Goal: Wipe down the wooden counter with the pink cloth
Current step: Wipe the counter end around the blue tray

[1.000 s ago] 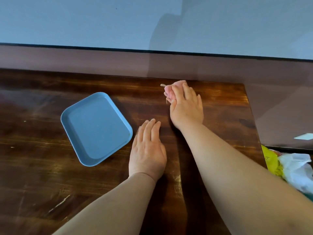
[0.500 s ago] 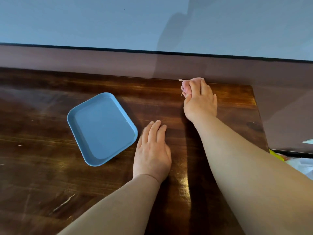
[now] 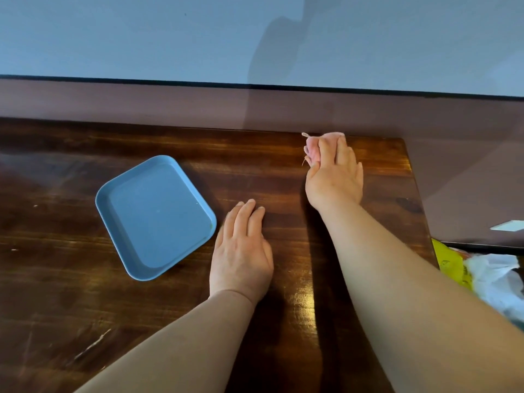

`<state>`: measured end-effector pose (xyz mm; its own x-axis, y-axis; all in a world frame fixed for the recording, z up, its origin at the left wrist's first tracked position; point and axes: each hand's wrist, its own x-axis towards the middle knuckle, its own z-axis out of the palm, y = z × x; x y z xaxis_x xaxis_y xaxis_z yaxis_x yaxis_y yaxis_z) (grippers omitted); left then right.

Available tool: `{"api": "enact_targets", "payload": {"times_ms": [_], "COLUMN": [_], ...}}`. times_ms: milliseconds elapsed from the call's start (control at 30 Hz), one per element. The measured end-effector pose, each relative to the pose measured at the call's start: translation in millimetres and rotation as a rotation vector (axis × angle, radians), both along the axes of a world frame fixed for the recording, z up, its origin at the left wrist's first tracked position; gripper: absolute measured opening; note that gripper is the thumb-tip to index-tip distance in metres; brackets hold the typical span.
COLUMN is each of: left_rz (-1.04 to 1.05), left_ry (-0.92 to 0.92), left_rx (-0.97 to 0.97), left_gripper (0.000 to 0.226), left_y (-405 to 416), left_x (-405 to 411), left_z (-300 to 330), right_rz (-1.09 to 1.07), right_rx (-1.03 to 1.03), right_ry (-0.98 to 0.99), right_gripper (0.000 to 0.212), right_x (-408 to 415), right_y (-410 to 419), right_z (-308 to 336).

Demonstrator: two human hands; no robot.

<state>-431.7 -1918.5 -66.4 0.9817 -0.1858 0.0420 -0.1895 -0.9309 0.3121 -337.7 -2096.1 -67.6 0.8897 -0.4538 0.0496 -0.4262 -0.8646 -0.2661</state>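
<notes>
The right hand's fingers (image 3: 329, 150) lie curled over a small bunched pink cloth (image 3: 313, 148), pressing it onto the dark glossy wooden desk (image 3: 283, 171) right at its far edge. Compared with a second ago, that hand has carried the cloth rightward along the back edge, toward the far right corner, so I'd judge the wipe is mid-stroke and covering the rear strip, with much of the surface left. The left hand (image 3: 241, 248), well short of those fingers and nearer the person, rests flat and empty with its fingers together. Left of it sits a pale blue rectangular plastic tray (image 3: 107, 199). The cloth is mostly hidden, only a wad and loose threads showing.
</notes>
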Motion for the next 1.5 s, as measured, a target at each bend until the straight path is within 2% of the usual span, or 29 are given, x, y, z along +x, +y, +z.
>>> {"api": "enact_targets", "payload": {"times_ms": [100,333,467,667,833,1067,1267,1500], "left_rz": [0.003,-0.002,-0.002,-0.006,-0.008,-0.013,-0.006,-0.008], "left_ry": [-0.008,-0.004,-0.017,-0.040,-0.036,-0.029,-0.032,-0.040], "left_rx": [-0.017,-0.026,-0.036,-0.054,-0.049,-0.031,-0.032,-0.053], "left_gripper": [0.052,0.052,0.050,0.051,0.050,0.052,0.049,0.050], "left_y": [1,1,0,1,1,2,2,1], "left_x": [0,-1,-1,-1,0,-1,0,0], "left_z": [0,0,0,-1,-3,-2,-3,-5], "right_rz": [-0.004,-0.083,-0.073,-0.091,-0.040,-0.147,-0.141,-0.231], "right_rx": [-0.052,-0.001,-0.038,-0.006,-0.044,-0.017,-0.072,-0.016], "right_ry": [-0.026,0.052,0.016,0.062,0.028,0.106,0.060,0.108], "right_gripper": [0.050,0.053,0.050,0.054,0.049,0.053,0.050,0.053], "right_x": [-10,4,-12,4,-25,-2,-19,-9], "right_y": [-3,-18,-18,-30,-36,-55,-57,-66], "right_z": [-6,7,0,12,6,13,3,12]}}
